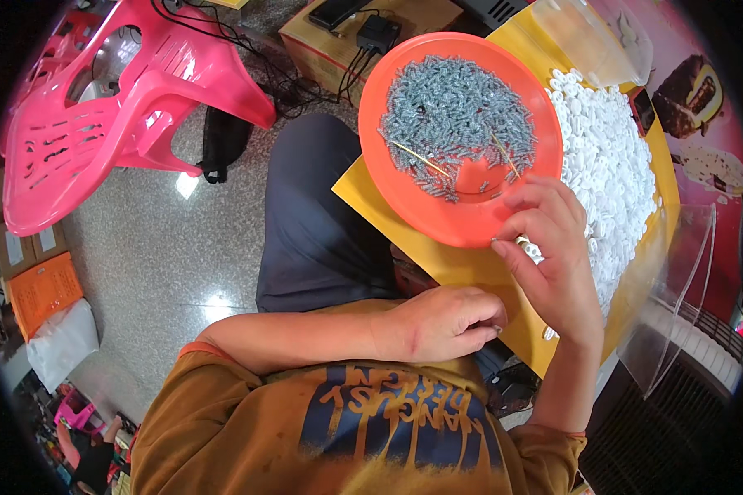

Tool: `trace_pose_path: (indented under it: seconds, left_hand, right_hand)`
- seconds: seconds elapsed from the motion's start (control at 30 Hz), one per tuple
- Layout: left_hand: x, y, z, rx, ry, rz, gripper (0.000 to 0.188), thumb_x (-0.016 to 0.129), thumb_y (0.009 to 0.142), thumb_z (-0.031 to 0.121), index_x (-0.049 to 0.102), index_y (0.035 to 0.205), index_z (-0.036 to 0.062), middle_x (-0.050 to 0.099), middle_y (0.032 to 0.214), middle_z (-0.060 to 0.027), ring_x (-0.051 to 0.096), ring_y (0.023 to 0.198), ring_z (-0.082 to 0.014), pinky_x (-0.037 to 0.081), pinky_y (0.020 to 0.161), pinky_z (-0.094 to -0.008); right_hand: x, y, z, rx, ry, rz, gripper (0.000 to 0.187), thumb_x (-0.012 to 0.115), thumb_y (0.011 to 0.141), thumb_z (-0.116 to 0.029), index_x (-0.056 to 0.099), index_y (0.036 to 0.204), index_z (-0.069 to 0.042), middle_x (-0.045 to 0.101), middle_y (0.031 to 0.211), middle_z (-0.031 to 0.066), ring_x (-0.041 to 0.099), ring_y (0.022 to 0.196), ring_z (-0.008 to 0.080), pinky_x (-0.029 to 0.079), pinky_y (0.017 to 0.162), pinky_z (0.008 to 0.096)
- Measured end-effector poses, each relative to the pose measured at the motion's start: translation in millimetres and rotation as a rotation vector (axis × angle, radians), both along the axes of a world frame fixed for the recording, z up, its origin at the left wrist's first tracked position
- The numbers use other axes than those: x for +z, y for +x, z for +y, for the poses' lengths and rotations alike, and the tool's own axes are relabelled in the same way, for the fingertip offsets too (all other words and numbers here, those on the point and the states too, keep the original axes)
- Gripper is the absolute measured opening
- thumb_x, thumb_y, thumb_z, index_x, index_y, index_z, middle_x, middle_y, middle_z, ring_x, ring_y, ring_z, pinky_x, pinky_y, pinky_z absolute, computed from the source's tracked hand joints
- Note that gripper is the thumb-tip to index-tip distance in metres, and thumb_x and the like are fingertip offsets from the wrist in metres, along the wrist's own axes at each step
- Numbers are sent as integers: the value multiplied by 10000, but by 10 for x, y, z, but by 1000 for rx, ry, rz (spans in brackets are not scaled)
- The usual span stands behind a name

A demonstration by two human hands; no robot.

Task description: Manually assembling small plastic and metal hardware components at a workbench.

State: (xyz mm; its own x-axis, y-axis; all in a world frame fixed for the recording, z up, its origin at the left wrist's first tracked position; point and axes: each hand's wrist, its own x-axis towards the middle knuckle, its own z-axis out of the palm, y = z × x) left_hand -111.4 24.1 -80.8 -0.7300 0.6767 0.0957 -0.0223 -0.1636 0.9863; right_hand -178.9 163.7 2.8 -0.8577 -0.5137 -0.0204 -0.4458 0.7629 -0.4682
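Observation:
My right hand (553,256) is over the near right edge of an orange plastic basin (400,194). Its thumb and index finger are pinched together at the tips, and a small white plastic piece (530,249) shows in the curl of the fingers. Small grey coil-like metal pieces, apparently springs (454,107), fill much of the basin, with two thin yellowish sticks (421,158) among them. Closer to my body, my left hand (458,324) is closed with the fingers curled under; whatever it grips is hidden. Beside the basin lies a heap of white plastic pieces (607,165).
A yellow board (437,247) lies under the basin and the heap. Clear plastic boxes (594,37) stand beyond the heap and at the right. On the left are a pink plastic chair (132,124), black cables (285,91) and a cardboard box (322,49).

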Motion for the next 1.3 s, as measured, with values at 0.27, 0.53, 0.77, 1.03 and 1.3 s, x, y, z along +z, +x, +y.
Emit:
trace_pose_path:
  seconds: [0.27,0.53,0.77,1.03,1.3]
  left_hand:
    - [-13,58,-55,7,-2,-22,123,560,797,86,538,899,22,575,840,-90,575,781,-199,458,668,-303]
    - [406,132,-355,-22,171,-731,126,529,850,27,509,973,41,511,773,21,444,606,-15,367,526,-167]
    - [595,322,-350,-45,202,-686,179,474,861,1,476,1039,-15,513,818,-24,459,587,-40,376,528,-175]
    - [636,718,-308,-58,153,-597,164,476,868,27,476,1030,4,530,873,-36,465,610,-43,381,542,-173]
    - [836,1067,-334,-93,119,-520,159,471,871,25,474,1029,5,582,903,-72,520,634,-68,428,563,-188]
  right_hand:
    - [-17,178,-37,-111,-176,32,148,602,661,65,524,735,-37,556,869,94,530,918,271,404,807,349]
    - [-151,883,55,-326,-1057,-255,231,576,705,122,490,885,6,582,850,121,571,811,207,458,736,308]
    - [-173,1408,66,-418,-1208,-275,218,532,741,129,482,927,27,564,859,113,555,783,168,450,717,272]
    - [-133,1957,6,-461,-1283,-289,159,508,781,106,500,918,26,546,858,91,542,771,125,442,718,235]
    - [-13,2350,-106,-407,-1384,-278,136,510,806,78,501,930,24,543,871,74,534,792,104,427,734,215]
